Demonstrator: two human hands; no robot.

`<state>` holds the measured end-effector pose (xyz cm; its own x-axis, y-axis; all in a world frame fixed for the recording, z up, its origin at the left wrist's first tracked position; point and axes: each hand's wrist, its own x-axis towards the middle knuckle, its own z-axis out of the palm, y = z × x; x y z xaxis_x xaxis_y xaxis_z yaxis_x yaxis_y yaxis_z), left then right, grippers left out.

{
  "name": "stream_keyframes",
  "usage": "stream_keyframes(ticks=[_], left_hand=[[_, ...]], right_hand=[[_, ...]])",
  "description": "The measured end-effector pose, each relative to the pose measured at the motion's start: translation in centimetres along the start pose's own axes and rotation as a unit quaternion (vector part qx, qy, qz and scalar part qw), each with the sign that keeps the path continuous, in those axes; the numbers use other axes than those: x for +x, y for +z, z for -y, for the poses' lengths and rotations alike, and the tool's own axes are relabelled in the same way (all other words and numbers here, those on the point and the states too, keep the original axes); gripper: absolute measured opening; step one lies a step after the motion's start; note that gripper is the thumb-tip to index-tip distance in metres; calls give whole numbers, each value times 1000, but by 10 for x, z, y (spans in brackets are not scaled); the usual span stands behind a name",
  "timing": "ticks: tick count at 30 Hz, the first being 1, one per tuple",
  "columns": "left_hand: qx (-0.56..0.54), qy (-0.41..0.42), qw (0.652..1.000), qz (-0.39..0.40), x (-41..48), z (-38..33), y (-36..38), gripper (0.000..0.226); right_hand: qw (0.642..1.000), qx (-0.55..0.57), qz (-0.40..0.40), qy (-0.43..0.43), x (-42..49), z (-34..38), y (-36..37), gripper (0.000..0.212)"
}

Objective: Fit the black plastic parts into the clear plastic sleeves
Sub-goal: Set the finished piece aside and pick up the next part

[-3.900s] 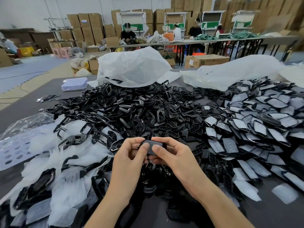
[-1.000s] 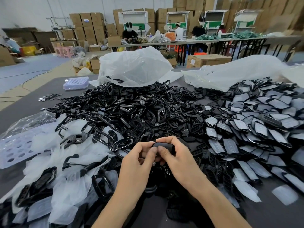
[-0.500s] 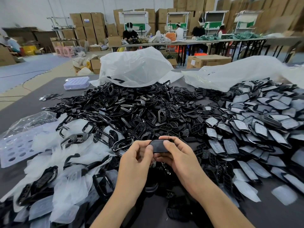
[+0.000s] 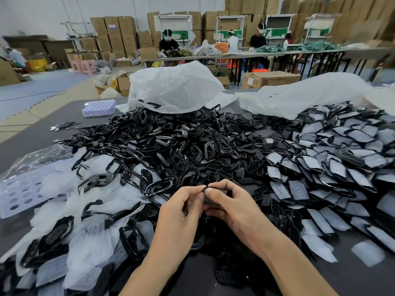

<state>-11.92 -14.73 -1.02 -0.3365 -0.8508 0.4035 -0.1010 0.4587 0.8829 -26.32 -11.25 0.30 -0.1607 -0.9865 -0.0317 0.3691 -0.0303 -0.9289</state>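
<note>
Both hands meet low in the middle of the view over a dark table (image 4: 363, 280). My left hand (image 4: 181, 212) and my right hand (image 4: 233, 207) together pinch one small black plastic part (image 4: 214, 192), mostly hidden by the fingers; whether a sleeve is around it I cannot tell. A big heap of loose black plastic parts (image 4: 171, 144) spreads ahead of the hands. Clear plastic sleeves (image 4: 89, 236) lie heaped at the left with black parts among them. Sleeved parts (image 4: 333, 165) are piled at the right.
A white plastic bag (image 4: 177, 86) lies open behind the black heap and another white bag (image 4: 303, 92) at the back right. A lilac tray (image 4: 99, 107) sits far left; a perforated sheet (image 4: 19, 191) lies left. People work at tables behind.
The hands have stayed in the same spot and kept working the small black part between their fingertips; it now shows less between the fingers than half a second ago.
</note>
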Motion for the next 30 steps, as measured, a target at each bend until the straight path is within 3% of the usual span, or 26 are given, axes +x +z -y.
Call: stream_keyframes(ticks=[6,14,22,26,30], left_hand=[[99,91,991,14,-1,0,-4,26],[243,168,955,40,-6,-6,-6,31],[300,223,918,132,-12,-15,8,41],[293,227,920,129,-14,-17,6,44],[283,222,930,76,-13,-18,2,37]], right_hand=[[997,-78,6,-8,-2,5,-2,9],[995,-41,-78,-41,1,3,1,44],[994,-9,-102,-42,1,4,-3,42],[994,12,-100,-43,1,8,-5,32],[993,-26,-103,-47,1,6,-5,36]])
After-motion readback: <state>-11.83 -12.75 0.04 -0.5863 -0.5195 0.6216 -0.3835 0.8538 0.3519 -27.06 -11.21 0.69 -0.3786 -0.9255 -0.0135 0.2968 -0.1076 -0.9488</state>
